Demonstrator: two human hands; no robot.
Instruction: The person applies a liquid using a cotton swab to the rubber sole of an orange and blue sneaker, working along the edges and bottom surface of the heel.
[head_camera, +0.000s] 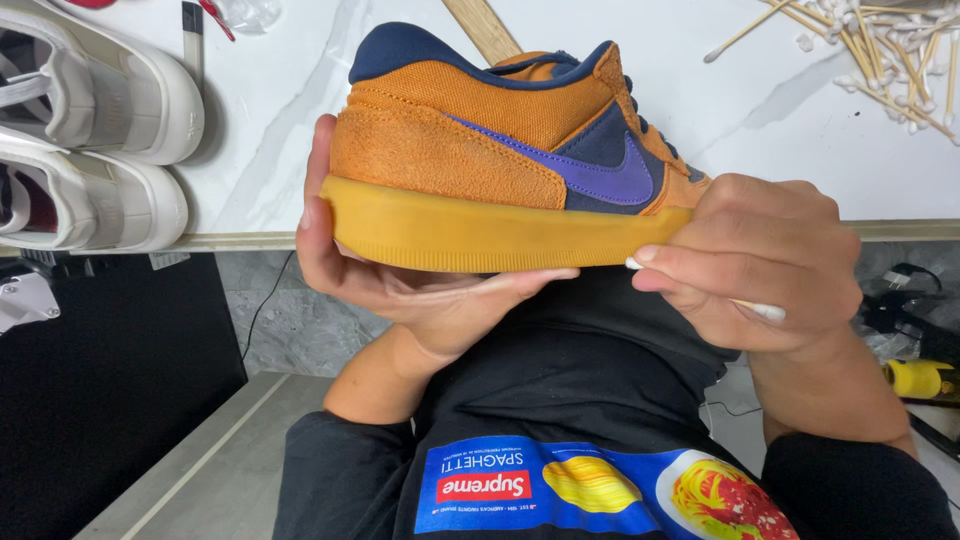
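Observation:
An orange suede sneaker (470, 150) with navy panels, a purple side stripe and a tan rubber sole is held sideways in front of me. My left hand (400, 285) cups its heel and sole from below. My right hand (770, 265) pinches a white cotton swab (765, 311), whose tip touches the sole's edge near the toe.
A white marble tabletop (270, 130) lies behind the shoe. Two white sneakers (90, 150) stand at its left edge. A pile of cotton swabs (890, 60) lies at the top right. A wooden stick (485, 28) pokes out behind the shoe. A yellow tool (918, 378) sits low right.

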